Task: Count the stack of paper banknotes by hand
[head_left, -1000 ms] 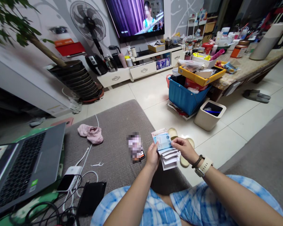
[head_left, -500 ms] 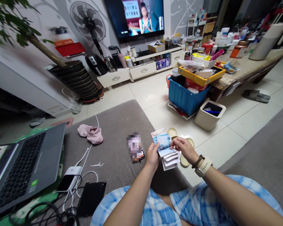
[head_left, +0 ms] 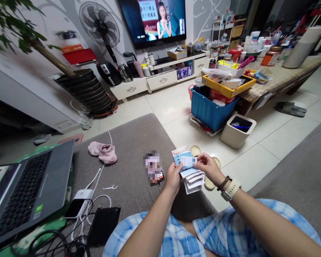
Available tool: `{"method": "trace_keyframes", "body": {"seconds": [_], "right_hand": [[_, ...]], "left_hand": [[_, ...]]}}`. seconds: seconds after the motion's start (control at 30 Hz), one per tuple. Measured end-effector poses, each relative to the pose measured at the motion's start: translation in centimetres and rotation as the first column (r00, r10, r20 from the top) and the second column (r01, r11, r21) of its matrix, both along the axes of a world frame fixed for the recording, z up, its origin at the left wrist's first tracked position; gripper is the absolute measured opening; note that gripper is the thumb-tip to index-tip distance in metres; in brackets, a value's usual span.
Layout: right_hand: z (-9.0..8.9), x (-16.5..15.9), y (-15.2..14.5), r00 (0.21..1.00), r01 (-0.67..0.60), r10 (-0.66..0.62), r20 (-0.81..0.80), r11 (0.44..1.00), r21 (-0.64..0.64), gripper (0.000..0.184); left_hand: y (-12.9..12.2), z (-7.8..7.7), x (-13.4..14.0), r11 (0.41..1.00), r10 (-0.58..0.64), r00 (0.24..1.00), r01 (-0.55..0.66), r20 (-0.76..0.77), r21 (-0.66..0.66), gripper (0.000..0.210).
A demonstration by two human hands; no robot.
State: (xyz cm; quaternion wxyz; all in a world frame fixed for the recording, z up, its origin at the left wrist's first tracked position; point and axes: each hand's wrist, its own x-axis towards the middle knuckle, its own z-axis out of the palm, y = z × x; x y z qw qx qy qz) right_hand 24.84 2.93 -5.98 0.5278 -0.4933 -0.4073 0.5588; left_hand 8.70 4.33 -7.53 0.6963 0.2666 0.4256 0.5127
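My left hand point(head_left: 173, 177) is closed around the left side of a bundle of banknotes point(head_left: 184, 154), its thumb pressing on top. Blue notes lie uppermost, and a pinkish one sticks out at the far edge. Several pale folded ends point(head_left: 194, 182) fan out below. With thumb and fingers, my right hand point(head_left: 209, 167) pinches the right edge of the top blue-and-white note point(head_left: 187, 162). A watch and a dark bracelet are on that wrist. Beside my left hand, a phone point(head_left: 160, 175), partly blurred out, lies on the grey ottoman point(head_left: 139, 139).
On the left are an open laptop point(head_left: 29, 185), a pink cloth item point(head_left: 103, 151), a power bank point(head_left: 80, 203), cables and a black pouch point(head_left: 104, 225). Slippers point(head_left: 210, 182) lie on the floor behind my right hand. Beyond stand a beige bin point(head_left: 237, 137) and a blue box point(head_left: 211, 110).
My right fingers have shifted slightly and now grip the edge of the top note, which lies flatter and further right over the bundle. My left hand has hardly moved.
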Motion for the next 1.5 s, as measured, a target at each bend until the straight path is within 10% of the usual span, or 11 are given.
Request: {"method": "trace_keyframes", "body": {"seconds": [1.5], "right_hand": [[1.1,0.3,-0.4,0.998,-0.027,0.028,0.055,0.999,-0.025,0.035]], "left_hand": [[-0.1,-0.3,0.9,0.996,0.083,0.996,-0.084,0.034,0.007,0.037]]}}
